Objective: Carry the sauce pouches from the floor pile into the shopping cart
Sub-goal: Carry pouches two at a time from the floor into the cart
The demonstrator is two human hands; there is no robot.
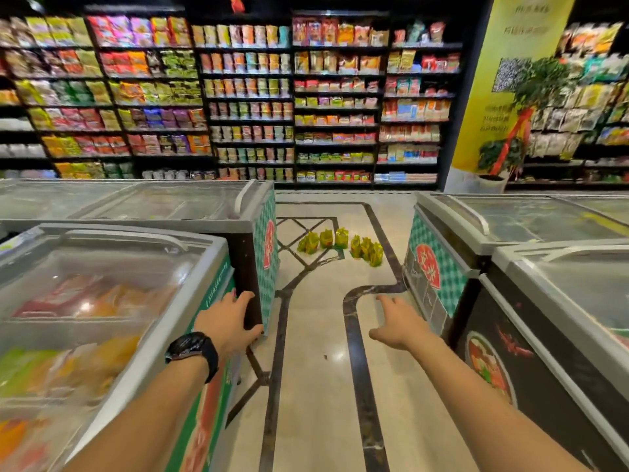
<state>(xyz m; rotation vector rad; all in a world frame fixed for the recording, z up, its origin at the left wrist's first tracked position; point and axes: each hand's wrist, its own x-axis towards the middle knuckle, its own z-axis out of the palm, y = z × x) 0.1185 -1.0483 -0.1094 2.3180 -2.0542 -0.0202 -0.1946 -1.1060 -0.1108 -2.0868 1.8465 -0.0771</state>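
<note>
Flanking freezers (163, 335) narrow aisle (316, 352) toward sauce pouches (341, 238).

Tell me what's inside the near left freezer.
Through the glass lid, the freezer shows red, orange and yellow-green packs. Blur and glare hide what they are, and anything beneath them is covered.

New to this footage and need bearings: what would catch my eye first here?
A wall of shelves crammed with bright packets fills the back. Ahead on the pale floor, between the chest freezers, stands a cluster of yellow-green sauce pouches. The left hand and right hand stretch forward toward it, both empty; no cart shows.
</note>
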